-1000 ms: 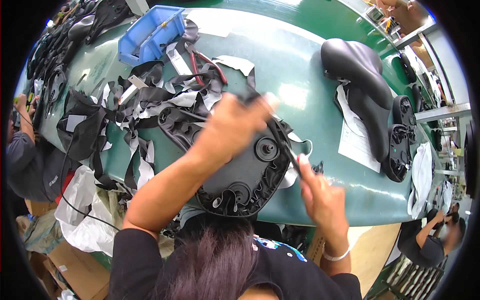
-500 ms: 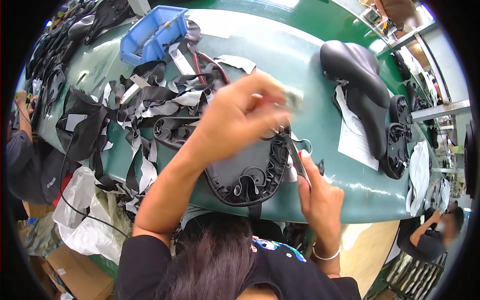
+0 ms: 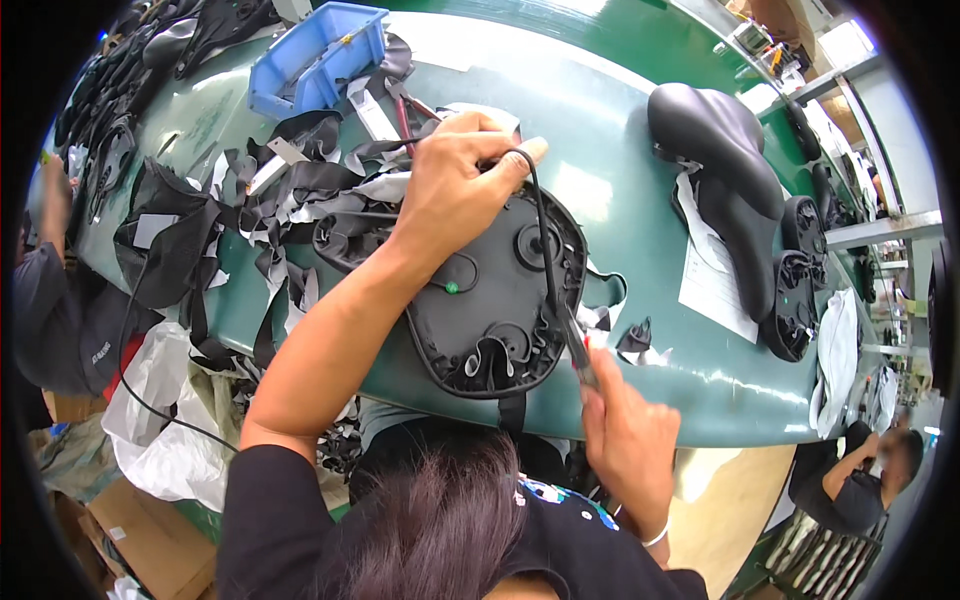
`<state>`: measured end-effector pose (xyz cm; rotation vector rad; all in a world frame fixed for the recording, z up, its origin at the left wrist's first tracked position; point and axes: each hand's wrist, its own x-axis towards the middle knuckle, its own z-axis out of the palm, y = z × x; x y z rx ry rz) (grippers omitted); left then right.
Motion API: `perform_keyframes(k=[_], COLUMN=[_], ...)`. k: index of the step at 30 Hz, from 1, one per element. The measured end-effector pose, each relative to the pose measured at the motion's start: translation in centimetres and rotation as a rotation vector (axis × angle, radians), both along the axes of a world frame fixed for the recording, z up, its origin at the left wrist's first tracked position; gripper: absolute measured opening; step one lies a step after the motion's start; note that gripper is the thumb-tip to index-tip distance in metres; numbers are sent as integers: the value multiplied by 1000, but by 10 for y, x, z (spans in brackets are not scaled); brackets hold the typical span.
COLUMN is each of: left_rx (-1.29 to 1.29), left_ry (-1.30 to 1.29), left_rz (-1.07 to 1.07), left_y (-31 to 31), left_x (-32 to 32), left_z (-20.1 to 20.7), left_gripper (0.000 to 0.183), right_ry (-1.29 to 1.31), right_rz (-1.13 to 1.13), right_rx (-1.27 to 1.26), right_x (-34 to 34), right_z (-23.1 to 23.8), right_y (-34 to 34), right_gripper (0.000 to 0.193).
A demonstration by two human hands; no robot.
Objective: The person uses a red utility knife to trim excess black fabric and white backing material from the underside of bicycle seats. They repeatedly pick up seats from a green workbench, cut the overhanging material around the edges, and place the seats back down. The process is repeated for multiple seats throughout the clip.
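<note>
An upside-down black bicycle saddle [image 3: 480, 325] lies on the table in front of me, its underside up and cover material folded over its rim. My left hand [image 3: 455, 195] is closed beyond the saddle, pinching a narrow black strip [image 3: 543, 225]. The strip runs taut from my fingers toward the saddle's right edge. There, the tip of a utility knife [image 3: 580, 358] meets or nearly meets it. My right hand [image 3: 632, 432] is wrapped round the knife's handle. A green-tipped cord [image 3: 452, 287] sits on the underside. My left hand and forearm hide the saddle's far left part.
Black and white offcuts [image 3: 290, 195] are heaped to the left, near a blue bin [image 3: 315, 65] and red-handled pliers [image 3: 405, 120]. A small scrap [image 3: 637, 338] lies right of the saddle. Finished-looking saddles [image 3: 725, 190] and paper stand farther right. Two co-workers [image 3: 60, 290] sit at the sides.
My left hand has moved up and left, and a black strip now stretches from it. My right hand and the knife have shifted slightly toward me. More of the saddle's underside shows.
</note>
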<state>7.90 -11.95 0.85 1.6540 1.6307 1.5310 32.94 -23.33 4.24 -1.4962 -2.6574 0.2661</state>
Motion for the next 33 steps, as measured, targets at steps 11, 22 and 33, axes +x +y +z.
perform_keyframes(k=[11,22,33], left_rx=[-349,-22,-377], left_ry=[-329,-569,-569], left_rz=[-445,-1123,-790], left_y=[-95,-42,14], left_x=[-8,-111,13], left_z=[28,62,30], left_gripper=[62,36,38], right_ry=[-47,-179,-163], right_rz=[637,188,214], right_rx=[106,40,-27], right_x=[-13,19,22], right_z=[28,36,37], right_y=[147,48,61], right_gripper=[44,50,47])
